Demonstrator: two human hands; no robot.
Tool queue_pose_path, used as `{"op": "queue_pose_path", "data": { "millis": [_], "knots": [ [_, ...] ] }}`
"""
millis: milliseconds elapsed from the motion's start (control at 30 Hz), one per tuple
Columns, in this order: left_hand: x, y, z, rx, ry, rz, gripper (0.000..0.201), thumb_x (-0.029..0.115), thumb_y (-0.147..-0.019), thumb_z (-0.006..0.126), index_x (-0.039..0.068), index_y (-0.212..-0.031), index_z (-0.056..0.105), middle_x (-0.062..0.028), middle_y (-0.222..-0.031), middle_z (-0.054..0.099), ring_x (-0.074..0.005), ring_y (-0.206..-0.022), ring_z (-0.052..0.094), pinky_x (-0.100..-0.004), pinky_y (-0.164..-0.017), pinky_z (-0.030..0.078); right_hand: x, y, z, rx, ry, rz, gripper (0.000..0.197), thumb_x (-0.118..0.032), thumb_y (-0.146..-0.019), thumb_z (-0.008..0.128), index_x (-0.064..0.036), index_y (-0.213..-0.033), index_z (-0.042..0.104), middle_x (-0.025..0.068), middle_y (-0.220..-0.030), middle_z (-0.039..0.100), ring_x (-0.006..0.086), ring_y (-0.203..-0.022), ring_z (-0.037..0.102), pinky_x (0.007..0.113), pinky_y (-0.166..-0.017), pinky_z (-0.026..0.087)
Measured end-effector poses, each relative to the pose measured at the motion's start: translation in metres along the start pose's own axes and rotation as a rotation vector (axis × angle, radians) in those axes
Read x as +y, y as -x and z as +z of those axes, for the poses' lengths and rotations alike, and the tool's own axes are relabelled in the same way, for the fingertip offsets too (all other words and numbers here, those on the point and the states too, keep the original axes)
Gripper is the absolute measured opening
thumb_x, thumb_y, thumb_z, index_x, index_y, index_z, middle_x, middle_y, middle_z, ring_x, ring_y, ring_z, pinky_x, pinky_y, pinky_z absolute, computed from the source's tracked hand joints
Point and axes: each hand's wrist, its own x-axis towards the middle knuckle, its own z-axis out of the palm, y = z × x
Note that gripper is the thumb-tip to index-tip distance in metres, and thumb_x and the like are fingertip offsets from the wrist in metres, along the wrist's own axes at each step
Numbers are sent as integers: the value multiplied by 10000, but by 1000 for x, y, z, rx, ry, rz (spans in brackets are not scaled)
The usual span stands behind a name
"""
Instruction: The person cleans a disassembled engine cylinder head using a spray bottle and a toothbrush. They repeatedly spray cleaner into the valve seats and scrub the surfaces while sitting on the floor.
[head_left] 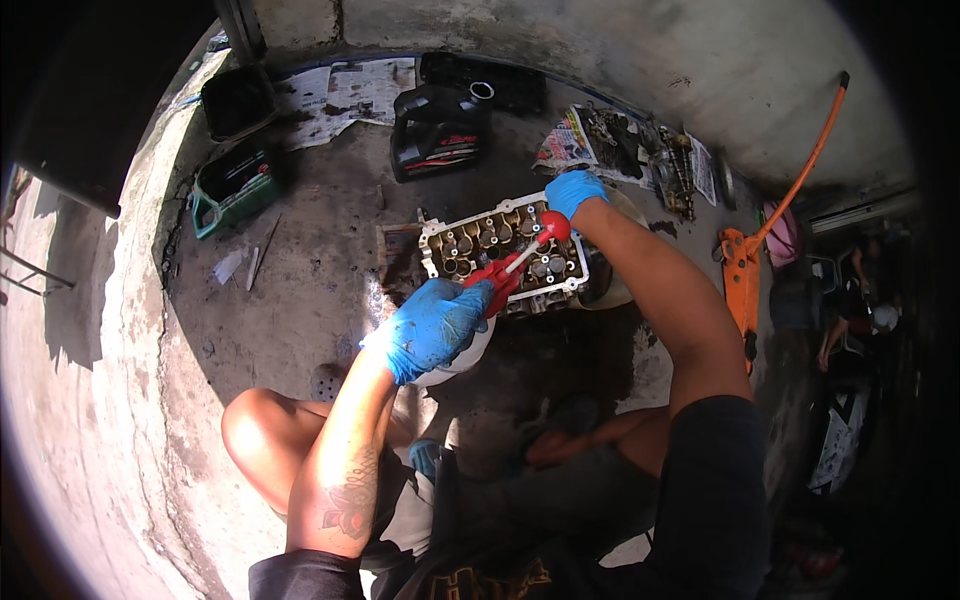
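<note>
- Holds the red tool (507,278) wrapped in the grip of the blue-gloved left hand (432,322), with its pale shaft and red ball end slanting over the cylinder head (490,237).
- Places the gloved right hand (575,192) at the cylinder head's far right corner; cannot tell whether that grip is clenched or merely resting, with the fingers hidden.
- Has the cylinder head straight ahead, nearer than the black jug (437,130).
- Appears mid-work with the tool above the cylinder head.
- Probably calls next for steady aim from the left and firm bracing from the right.
</note>
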Motion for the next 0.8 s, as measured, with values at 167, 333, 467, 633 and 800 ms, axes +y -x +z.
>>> {"op": "queue_pose_path", "data": {
  "millis": [167, 333, 467, 633, 800],
  "knots": [
    [-2, -6, 3, -44, 2, -32, 602, 495, -970, 450, -52, -825, 654, -116, -634, 598, -180, -531, 580, -324, -530, 477, -8, -6, 5, 25, -31, 49, 247, -146, -824, 595, -84, -1010, 745, 132, -1052, 715, 296, -984, 690, 421, -797, 561],
    [-7, -10, 3, -66, -2, -8, 557, 493, -951, 529, -40, -834, 640, -56, -629, 563, -120, -503, 510, -278, -460, 441, -14, -2, 9, -95, -89, 84, 297, -181, -841, 589, -77, -1088, 716, 158, -1122, 687, 298, -1030, 675, 418, -831, 552],
    [-17, -16, 6, -55, 31, -51, 569, 502, -950, 523, -46, -855, 643, -61, -642, 569, -118, -507, 515, -273, -456, 440, -12, 8, 9, -199, -159, -90, 304, -191, -831, 613, -69, -1092, 710, 166, -1124, 683, 306, -1011, 678, 415, -831, 552],
    [-27, -22, 13, -85, -111, 202, 579, 512, -955, 502, -41, -864, 648, -56, -650, 569, -115, -498, 508, -264, -452, 436, -5, 43, 7, -218, -237, -15, 270, -208, -772, 686, -63, -996, 730, 171, -1024, 704, 327, -939, 689, 415, -809, 552],
    [-28, -25, 19, -135, 32, 12, 589, 518, -956, 490, -42, -878, 655, -78, -668, 589, -135, -511, 536, -270, -459, 445, -32, 86, 29, 189, -610, 273, 219, -226, -807, 627, -72, -926, 729, 168, -913, 709, 337, -892, 688, 450, -782, 540]
  ]
}}
